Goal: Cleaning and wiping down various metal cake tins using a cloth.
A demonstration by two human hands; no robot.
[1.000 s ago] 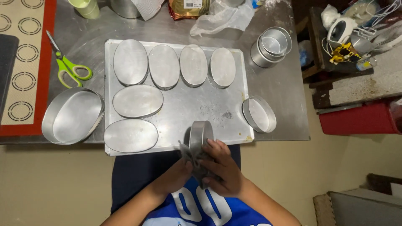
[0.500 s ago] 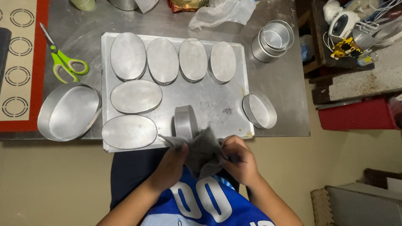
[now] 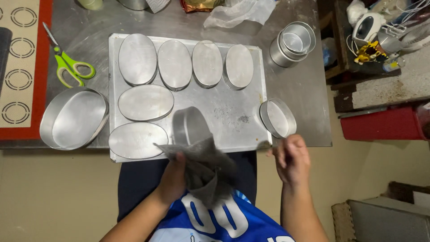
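Steel bench [image 3: 295,85] seen from above, beige floor below it in the frame, clutter at right.

Lower centre: left hand [image 3: 174,177], fingers closed on a grey cloth [image 3: 204,166] and an oval tin [image 3: 190,126] held on edge, cloth wrapped round its lower part, over the near rim of the baking tray [image 3: 224,116].

Lower right of centre: right hand [image 3: 292,157], fingers loosely curled, holding nothing visible, just off the bench edge.

Just beyond the right hand: one oval tin, open side up [image 3: 277,118], on the bench beside the tray.

Tray, lower left to upper centre: six oval tins, bottoms up [image 3: 145,102], two near, four in a far row.

Left of frame: large oval pan [image 3: 74,118], open side up.

Upper left: green-handled scissors [image 3: 67,62], baking mat [image 3: 18,67].

Upper right: stack of round tins [image 3: 292,43].

Upper centre: clear plastic bag [image 3: 239,11].

Progress, judged: six tins appear wiped and set down; one in hand; at least the open tin remains, perhaps the pan and stack too.
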